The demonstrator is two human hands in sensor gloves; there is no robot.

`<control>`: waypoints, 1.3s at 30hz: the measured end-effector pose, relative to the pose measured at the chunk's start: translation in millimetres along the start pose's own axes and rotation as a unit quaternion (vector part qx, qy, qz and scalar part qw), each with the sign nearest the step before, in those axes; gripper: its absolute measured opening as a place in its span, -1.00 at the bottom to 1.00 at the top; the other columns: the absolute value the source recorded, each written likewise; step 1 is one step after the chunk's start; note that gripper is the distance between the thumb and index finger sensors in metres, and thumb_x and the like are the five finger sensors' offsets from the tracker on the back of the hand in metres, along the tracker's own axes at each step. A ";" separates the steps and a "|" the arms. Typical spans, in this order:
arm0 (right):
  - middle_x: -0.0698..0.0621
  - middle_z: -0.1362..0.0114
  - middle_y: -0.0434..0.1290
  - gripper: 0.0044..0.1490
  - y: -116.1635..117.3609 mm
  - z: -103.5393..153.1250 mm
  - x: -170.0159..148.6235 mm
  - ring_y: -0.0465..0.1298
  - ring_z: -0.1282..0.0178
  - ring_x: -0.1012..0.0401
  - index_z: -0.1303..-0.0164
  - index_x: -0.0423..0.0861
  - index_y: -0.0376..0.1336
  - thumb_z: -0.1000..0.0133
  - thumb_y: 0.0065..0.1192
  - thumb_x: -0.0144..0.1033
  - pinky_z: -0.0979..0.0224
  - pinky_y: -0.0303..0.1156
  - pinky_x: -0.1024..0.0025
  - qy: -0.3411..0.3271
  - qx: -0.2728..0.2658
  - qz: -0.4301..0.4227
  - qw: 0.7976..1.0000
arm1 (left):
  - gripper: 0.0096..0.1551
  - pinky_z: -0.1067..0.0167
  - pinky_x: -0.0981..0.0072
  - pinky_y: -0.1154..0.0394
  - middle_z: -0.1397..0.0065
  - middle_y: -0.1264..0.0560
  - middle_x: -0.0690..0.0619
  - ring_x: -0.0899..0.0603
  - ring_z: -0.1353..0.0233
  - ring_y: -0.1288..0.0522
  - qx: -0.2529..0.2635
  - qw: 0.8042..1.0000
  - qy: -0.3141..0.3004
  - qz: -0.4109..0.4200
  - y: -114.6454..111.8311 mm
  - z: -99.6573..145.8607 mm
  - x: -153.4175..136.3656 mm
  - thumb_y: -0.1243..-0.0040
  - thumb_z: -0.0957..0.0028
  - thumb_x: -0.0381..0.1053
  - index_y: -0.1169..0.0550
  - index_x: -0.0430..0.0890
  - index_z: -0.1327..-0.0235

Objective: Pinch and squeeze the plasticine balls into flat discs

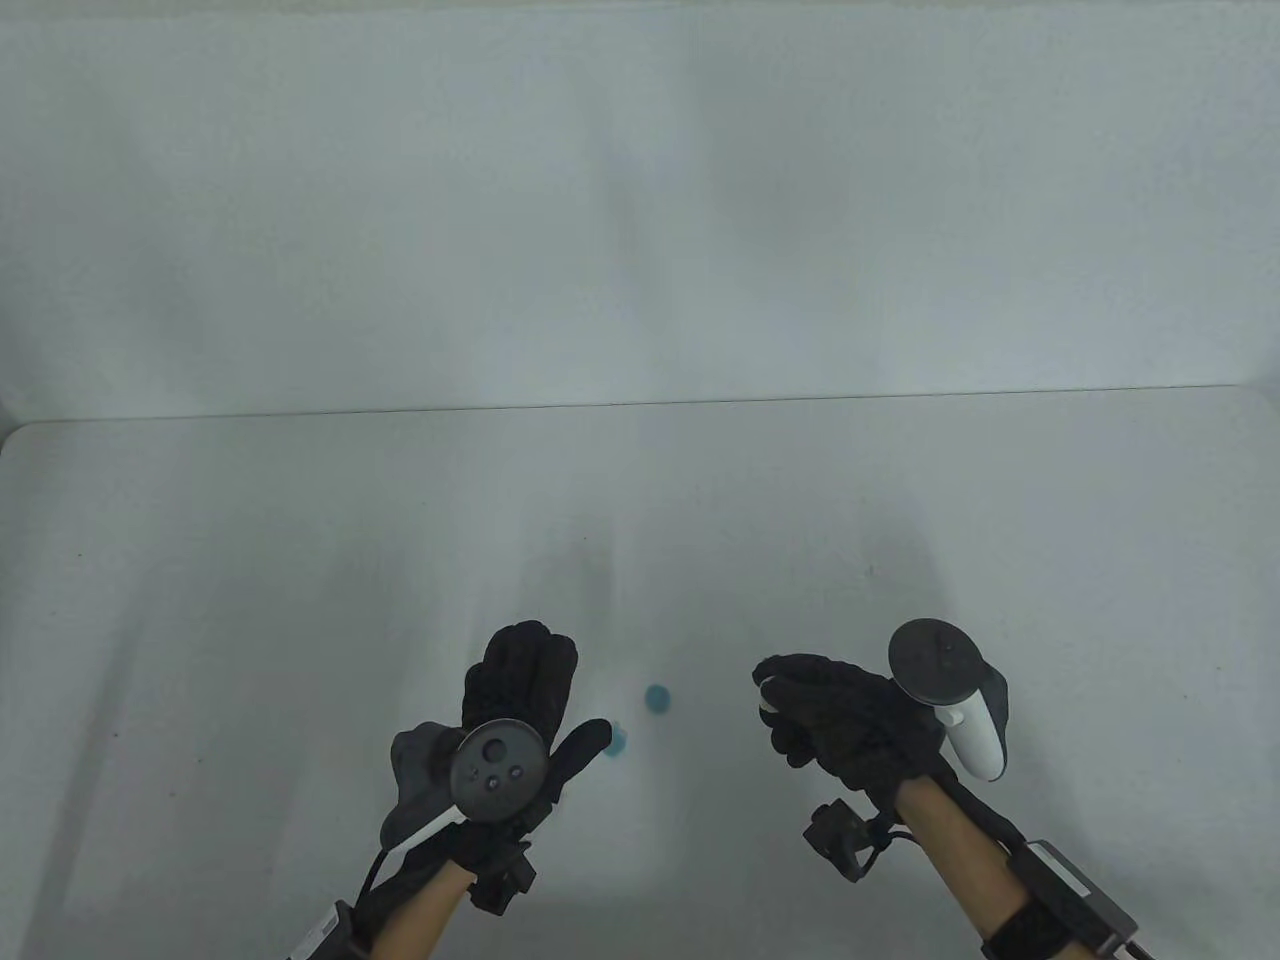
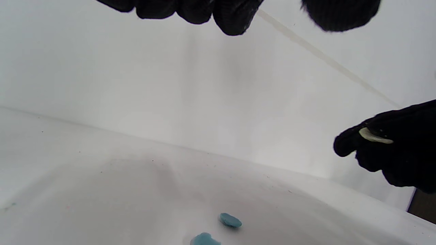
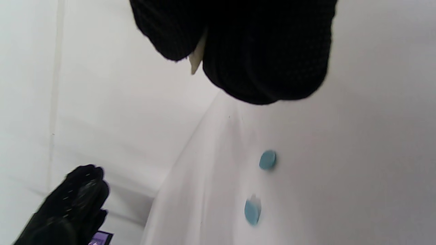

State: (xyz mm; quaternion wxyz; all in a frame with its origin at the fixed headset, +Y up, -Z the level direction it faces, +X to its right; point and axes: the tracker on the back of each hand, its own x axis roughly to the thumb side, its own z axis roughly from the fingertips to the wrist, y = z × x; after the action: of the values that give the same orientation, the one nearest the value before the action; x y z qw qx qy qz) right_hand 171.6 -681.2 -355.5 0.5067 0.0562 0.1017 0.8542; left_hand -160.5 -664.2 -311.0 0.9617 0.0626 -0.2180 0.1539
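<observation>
Two flat blue plasticine discs lie on the white table between my hands: one [image 1: 657, 698] further out and one [image 1: 617, 740] right beside my left thumb. They also show in the left wrist view [image 2: 230, 219] [image 2: 204, 239] and the right wrist view [image 3: 267, 160] [image 3: 252, 211]. My right hand [image 1: 770, 690] pinches a thin white plasticine piece [image 1: 767, 690] between thumb and fingers, held above the table; the piece shows in the left wrist view [image 2: 374, 136] and the right wrist view [image 3: 196, 58]. My left hand [image 1: 525, 680] is spread open, holding nothing, hovering left of the discs.
The white table [image 1: 250, 560] ends at a far edge against a plain white wall [image 1: 640, 200]. Small dark specks mark the tabletop.
</observation>
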 end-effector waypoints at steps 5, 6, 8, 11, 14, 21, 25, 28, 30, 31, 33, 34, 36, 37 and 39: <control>-0.11 -0.07 0.64 -0.37 4.1 -18.0 9.5 0.72 0.17 0.18 -0.33 -0.30 0.34 -0.16 0.35 -0.20 0.19 0.75 0.51 0.004 -0.040 0.041 0.998 | -0.01 -0.47 -0.37 -0.03 -0.69 0.05 -0.40 -0.56 -0.65 0.03 0.001 1.000 -0.001 0.000 -0.7 -0.3 0.6 0.07 -0.17 0.28 -0.11 -0.29 -0.69; -0.11 -0.06 0.65 -0.43 5.6 -21.6 10.4 0.72 0.18 0.18 -0.27 -0.25 0.36 -0.16 0.35 -0.19 0.20 0.75 0.52 0.004 -0.044 0.052 0.998 | -0.02 -0.47 -0.37 -0.03 -0.69 0.05 -0.40 -0.56 -0.65 0.03 0.001 1.000 0.000 0.001 -0.7 -0.3 0.5 0.07 -0.17 0.28 -0.11 -0.29 -0.69; -0.05 -0.02 0.65 -0.46 11.4 -30.4 11.0 0.71 0.19 0.19 -0.24 -0.19 0.38 -0.17 0.33 -0.13 0.20 0.72 0.51 0.010 -0.044 0.079 0.996 | -0.01 -0.47 -0.37 -0.03 -0.69 0.05 -0.40 -0.56 -0.65 0.03 -0.001 1.000 0.000 0.002 -0.8 -0.2 0.5 0.06 -0.17 0.28 -0.11 -0.29 -0.69; -0.03 -0.03 0.64 -0.47 19.1 -40.6 10.6 0.69 0.19 0.20 -0.25 -0.16 0.38 -0.18 0.31 -0.12 0.18 0.70 0.50 0.014 -0.052 0.103 0.993 | -0.01 -0.47 -0.37 -0.03 -0.69 0.05 -0.40 -0.56 -0.65 0.03 0.000 1.000 0.002 0.001 0.0 0.2 0.0 0.06 -0.17 0.28 -0.11 -0.29 -0.69; -0.05 -0.05 0.63 -0.47 29.2 -53.0 7.6 0.69 0.17 0.19 -0.28 -0.18 0.37 -0.21 0.26 -0.15 0.17 0.70 0.50 0.024 -0.050 0.123 0.991 | -0.01 -0.47 -0.37 -0.02 -0.69 0.05 -0.40 -0.56 -0.65 0.03 -0.001 1.000 0.003 0.003 0.3 0.3 -0.7 0.06 -0.17 0.28 -0.11 -0.29 -0.69; -0.15 -0.20 0.59 -0.49 51.6 -79.9 -3.1 0.67 0.01 0.08 -0.38 -0.20 0.35 -0.26 0.20 -0.31 0.08 0.69 0.40 0.054 0.002 0.135 0.989 | -0.01 -0.47 -0.37 -0.03 -0.69 0.05 -0.40 -0.56 -0.65 0.03 0.000 1.000 0.005 0.003 1.3 0.5 -1.6 0.06 -0.17 0.28 -0.11 -0.29 -0.69; -0.17 -0.26 0.58 -0.51 60.1 -92.2 -9.8 0.67 -0.06 0.05 -0.35 -0.15 0.39 -0.24 0.24 -0.28 0.08 0.69 0.41 0.065 0.000 0.180 0.982 | -0.01 -0.47 -0.37 -0.02 -0.69 0.05 -0.40 -0.56 -0.65 0.03 0.000 1.000 0.005 0.004 1.7 0.3 -1.8 0.06 -0.17 0.28 -0.11 -0.29 -0.69; -0.16 -0.16 0.64 -0.50 65.3 -99.2 -15.7 0.70 0.05 0.10 -0.33 -0.21 0.41 -0.22 0.26 -0.32 0.12 0.70 0.47 0.072 0.004 0.195 0.978 | -0.01 -0.47 -0.37 -0.03 -0.69 0.05 -0.40 -0.56 -0.65 0.03 0.000 1.000 0.005 0.003 1.8 0.3 -1.5 0.06 -0.17 0.28 -0.11 -0.29 -0.69; -0.14 -0.12 0.66 -0.48 67.4 -102.2 -17.5 0.71 0.10 0.13 -0.34 -0.22 0.38 -0.21 0.27 -0.32 0.13 0.71 0.51 0.067 -0.006 0.218 0.974 | -0.02 -0.47 -0.37 -0.02 -0.69 0.05 -0.40 -0.56 -0.65 0.03 -0.001 1.000 0.005 0.003 1.6 0.0 -1.5 0.06 -0.17 0.28 -0.11 -0.29 -0.69; -0.12 -0.11 0.67 -0.50 68.2 -103.7 -18.2 0.71 0.11 0.14 -0.31 -0.20 0.39 -0.20 0.28 -0.31 0.15 0.71 0.52 0.063 -0.013 0.235 0.970 | -0.02 -0.47 -0.37 -0.02 -0.69 0.05 -0.40 -0.56 -0.65 0.03 -0.002 1.000 0.005 0.003 1.3 -0.1 -1.3 0.06 -0.17 0.28 -0.11 -0.29 -0.69; -0.10 -0.09 0.68 -0.51 70.7 -107.3 -19.4 0.71 0.14 0.15 -0.30 -0.18 0.40 -0.20 0.29 -0.29 0.17 0.69 0.53 0.065 -0.008 0.253 0.965 | -0.02 -0.47 -0.37 -0.03 -0.69 0.05 -0.40 -0.56 -0.65 0.03 -0.003 1.000 0.005 0.001 1.0 -0.2 -0.8 0.06 -0.17 0.28 -0.11 -0.29 -0.69; -0.10 -0.07 0.68 -0.51 71.6 -108.8 -18.8 0.71 0.15 0.16 -0.29 -0.18 0.41 -0.20 0.29 -0.28 0.18 0.68 0.53 0.065 -0.008 0.260 0.963 | -0.01 -0.47 -0.37 -0.03 -0.69 0.05 -0.40 -0.56 -0.65 0.03 -0.003 1.000 0.005 0.001 1.2 -0.2 -0.6 0.06 -0.17 0.28 -0.11 -0.29 -0.69; -0.09 -0.06 0.68 -0.52 74.4 -111.5 -17.0 0.70 0.16 0.16 -0.30 -0.15 0.42 -0.21 0.29 -0.27 0.18 0.66 0.53 0.060 -0.008 0.283 0.957 | -0.01 -0.47 -0.37 -0.02 -0.69 0.05 -0.40 -0.56 -0.65 0.03 -0.003 1.000 0.005 0.001 0.9 -0.4 -0.5 0.06 -0.17 0.28 -0.11 -0.29 -0.69; -0.08 -0.05 0.67 -0.52 75.8 -112.2 -16.2 0.70 0.16 0.16 -0.29 -0.15 0.42 -0.20 0.29 -0.26 0.18 0.66 0.53 0.057 -0.010 0.296 0.953 | -0.01 -0.47 -0.37 -0.02 -0.69 0.05 -0.40 -0.56 -0.65 0.03 -0.004 1.000 0.005 0.000 0.9 -0.4 -0.3 0.06 -0.17 0.28 -0.11 -0.29 -0.69; -0.06 -0.04 0.67 -0.52 80.2 -113.9 -13.6 0.69 0.17 0.18 -0.29 -0.12 0.43 -0.20 0.29 -0.24 0.19 0.65 0.54 0.051 -0.005 0.326 0.944 | -0.01 -0.47 -0.37 -0.03 -0.69 0.05 -0.40 -0.56 -0.65 0.03 -0.004 1.000 0.006 -0.001 1.0 -0.4 -0.3 0.06 -0.17 0.28 -0.11 -0.29 -0.69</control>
State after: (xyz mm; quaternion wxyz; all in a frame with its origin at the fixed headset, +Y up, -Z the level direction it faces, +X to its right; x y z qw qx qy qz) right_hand 86.8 -743.8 -447.7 0.1946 0.0399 0.0991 0.9750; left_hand -161.0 -663.2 -311.4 0.9633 0.0577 -0.2131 0.1528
